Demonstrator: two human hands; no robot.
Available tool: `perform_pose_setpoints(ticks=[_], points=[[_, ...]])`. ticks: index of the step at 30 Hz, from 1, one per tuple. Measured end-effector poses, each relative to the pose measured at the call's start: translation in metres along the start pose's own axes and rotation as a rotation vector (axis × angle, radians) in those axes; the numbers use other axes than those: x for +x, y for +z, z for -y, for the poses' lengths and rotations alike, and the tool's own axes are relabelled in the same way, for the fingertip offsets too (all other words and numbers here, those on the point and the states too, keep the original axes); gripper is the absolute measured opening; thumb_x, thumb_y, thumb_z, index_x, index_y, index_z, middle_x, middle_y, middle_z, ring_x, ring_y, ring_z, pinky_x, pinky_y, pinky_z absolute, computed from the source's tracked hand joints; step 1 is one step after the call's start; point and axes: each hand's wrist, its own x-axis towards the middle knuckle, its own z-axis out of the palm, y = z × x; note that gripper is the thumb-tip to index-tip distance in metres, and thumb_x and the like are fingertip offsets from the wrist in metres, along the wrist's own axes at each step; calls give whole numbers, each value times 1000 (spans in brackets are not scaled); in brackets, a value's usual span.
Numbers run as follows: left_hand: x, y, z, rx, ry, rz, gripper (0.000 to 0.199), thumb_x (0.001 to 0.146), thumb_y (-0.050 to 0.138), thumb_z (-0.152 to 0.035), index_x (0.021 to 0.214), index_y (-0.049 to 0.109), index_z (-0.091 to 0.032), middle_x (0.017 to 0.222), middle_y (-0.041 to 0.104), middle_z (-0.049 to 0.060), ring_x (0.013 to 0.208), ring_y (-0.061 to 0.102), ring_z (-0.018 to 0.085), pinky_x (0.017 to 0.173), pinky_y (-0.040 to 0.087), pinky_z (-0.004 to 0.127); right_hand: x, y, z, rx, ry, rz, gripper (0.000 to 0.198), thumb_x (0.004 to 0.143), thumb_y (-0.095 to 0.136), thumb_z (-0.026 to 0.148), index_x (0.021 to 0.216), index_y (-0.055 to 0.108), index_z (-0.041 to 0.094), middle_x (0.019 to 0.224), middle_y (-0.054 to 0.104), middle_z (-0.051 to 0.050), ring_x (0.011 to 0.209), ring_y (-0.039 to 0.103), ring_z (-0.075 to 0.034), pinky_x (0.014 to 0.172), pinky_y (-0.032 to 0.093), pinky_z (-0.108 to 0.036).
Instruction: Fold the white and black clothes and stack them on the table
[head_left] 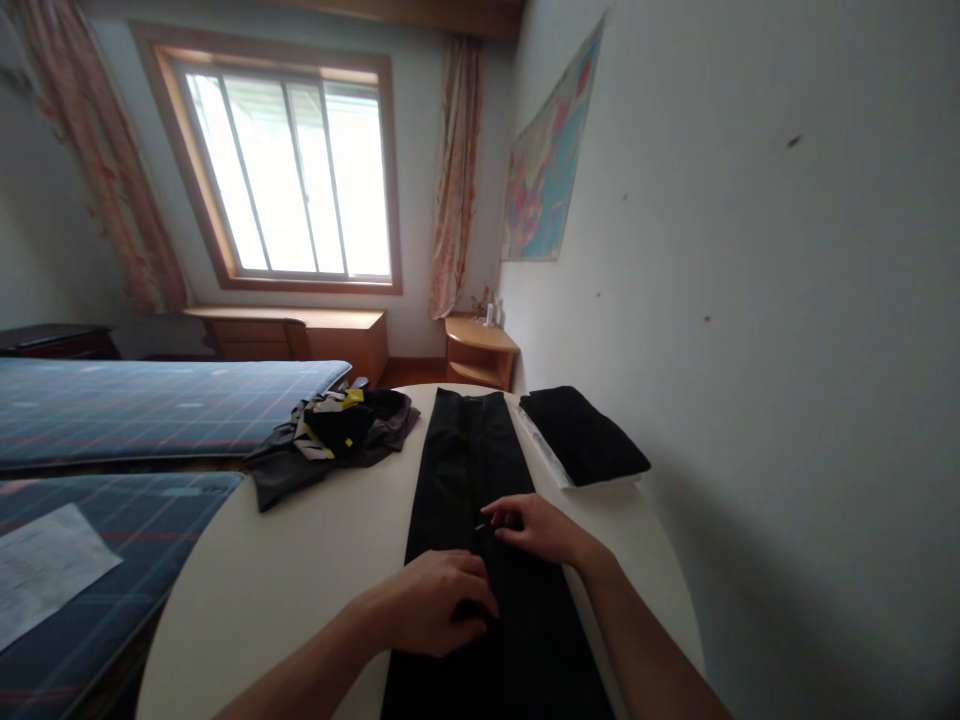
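Observation:
A long black garment that looks like folded trousers (469, 460) lies lengthwise down the round white table (315, 560), its waist end at the far side. My left hand (442, 605) rests over its left part, fingers loosely curled and thumb apart, with no cloth visibly lifted. Farther up and to the right, my right hand (538, 530) hovers at or touches the fabric, fingers bent and thumb apart. By its fingertips is a small pale mark (481, 526), too small to name. Whether the fingertips press on the cloth cannot be made out.
Left on the table is a crumpled dark garment with yellow and grey patches (349, 430). A folded black cloth (581, 432) lies on a white item at the right, near the wall (787, 400). Plaid mattresses (165, 405) and a paper sheet (52, 565) are at the left.

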Motion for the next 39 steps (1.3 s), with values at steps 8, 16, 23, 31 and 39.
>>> perform_pose_setpoints(ticks=[8,16,23,31,39], points=[[-1,-6,3,84,28,-4,19,82,63,-14,92,71,-28,112,64,-1,106,58,18,99,43,32,4,10,-5,-105,-107,-90,37,80,65,19,116,71,24,126,63,-7,117,56,-22,106,41,-36],[2,-1,-2,-52,118,-1,15,91,58,-20,95,70,-27,112,66,0,104,61,16,99,44,30,0,2,2,-70,-100,-43,33,79,67,23,112,72,25,111,71,-4,106,62,-22,98,47,-36],[0,-3,3,29,54,-37,34,79,66,-13,108,69,-31,119,64,0,112,57,21,103,42,36,0,3,3,75,-25,19,31,83,63,28,112,71,23,91,75,-2,83,69,-18,77,53,-29],[3,0,12,112,36,-45,20,96,51,-21,95,70,-27,112,64,0,106,57,17,94,46,28,2,7,-1,88,5,33,31,85,62,31,114,70,22,83,74,0,75,67,-16,69,51,-27],[4,-2,11,103,68,-32,19,97,52,-24,94,70,-27,113,64,1,102,59,16,94,45,28,18,28,-3,-198,-77,-200,41,97,48,37,134,58,24,136,60,-7,130,47,-24,112,33,-42]])
